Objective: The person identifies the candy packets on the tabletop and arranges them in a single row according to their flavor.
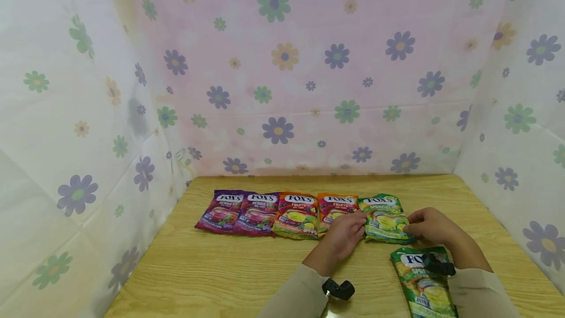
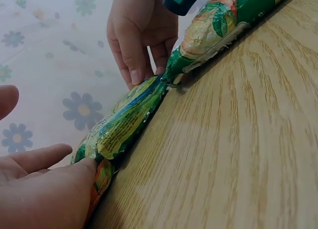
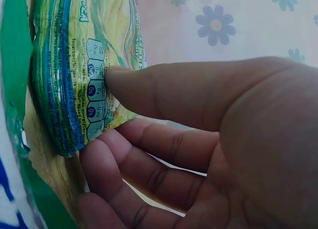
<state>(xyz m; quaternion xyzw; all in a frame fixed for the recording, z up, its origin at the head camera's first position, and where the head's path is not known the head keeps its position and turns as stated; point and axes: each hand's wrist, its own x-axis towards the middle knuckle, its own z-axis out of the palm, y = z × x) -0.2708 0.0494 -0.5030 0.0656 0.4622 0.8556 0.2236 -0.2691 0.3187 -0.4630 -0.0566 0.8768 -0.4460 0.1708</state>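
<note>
A green Fox's Spring Tea candy bag (image 1: 383,220) lies at the right end of a row of bags. My right hand (image 1: 434,229) pinches its lower right corner, thumb on the printed face and fingers beneath, as the right wrist view shows. At the bag's left edge is my left hand (image 1: 345,234), its fingers (image 2: 74,177) fairly straight and touching the edge, the thumb held apart. That hand overlaps part of an orange Fruits bag (image 1: 337,205). A second green Spring Tea bag (image 1: 425,288) lies nearer me, partly hidden by my right wrist.
Left along the row lie another Fruits bag (image 1: 295,215) and two purple Berries bags (image 1: 258,215), side by side and slightly overlapping. The wooden table (image 1: 212,274) is bordered by a flowered cloth (image 1: 304,77) at the back and on both sides.
</note>
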